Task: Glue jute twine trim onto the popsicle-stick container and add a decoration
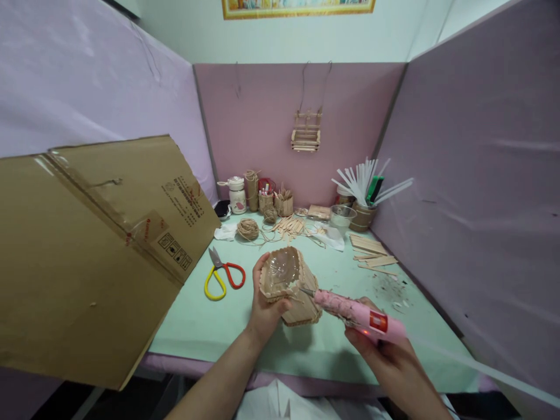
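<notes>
A craft-stick container point(303, 312) with a clear round plastic piece point(282, 269) at its near opening is tilted above the table. My left hand point(266, 309) is closed around its left side, thumb along the lower rim. In my right hand point(385, 347) is a pink hot glue gun point(359, 315) with a small red light lit. Its metal nozzle points left and meets the container's rim, or lies very close to it. A white glue stick point(485, 373) extends from the gun's back toward the lower right. Red-and-yellow scissors point(223, 271) lie open left of my left hand.
A large cardboard sheet point(109, 251) leans at the left. Along the back stand a white bottle point(237, 196), twine balls point(248, 229), loose craft sticks point(291, 226), a plastic cup point(342, 218) and a pot of glue sticks point(363, 216). Flat sticks point(367, 244) lie at right. A stick swing point(306, 139) hangs behind.
</notes>
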Motion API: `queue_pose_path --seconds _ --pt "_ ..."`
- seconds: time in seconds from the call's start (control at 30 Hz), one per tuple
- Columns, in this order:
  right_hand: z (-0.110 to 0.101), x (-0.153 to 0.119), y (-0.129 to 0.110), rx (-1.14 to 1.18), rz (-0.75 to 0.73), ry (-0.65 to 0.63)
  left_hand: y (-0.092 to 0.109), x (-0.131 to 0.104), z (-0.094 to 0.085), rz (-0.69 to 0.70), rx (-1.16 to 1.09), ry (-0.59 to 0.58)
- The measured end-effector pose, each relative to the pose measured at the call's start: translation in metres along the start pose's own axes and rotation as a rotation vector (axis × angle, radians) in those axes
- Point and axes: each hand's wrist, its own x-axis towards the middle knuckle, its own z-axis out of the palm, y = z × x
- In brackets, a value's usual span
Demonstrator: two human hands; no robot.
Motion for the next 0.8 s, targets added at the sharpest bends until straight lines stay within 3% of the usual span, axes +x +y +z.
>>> queue_pose_path --seconds 0.53,0.7,0.8 --pt "0.001 -0.003 -0.004 -0.042 -0.024 0.005 0.003 0.000 0.002 0.005 0.051 0.020" --pt "-0.001 -0.009 -0.024 -0.201 -0.087 0.170 0.007 -0.002 0.004 0.058 0.168 0.087" --pt "-0.007 -0.003 -0.014 -0.216 -0.067 0.264 0.005 -0.002 0.002 0.078 0.186 0.108"
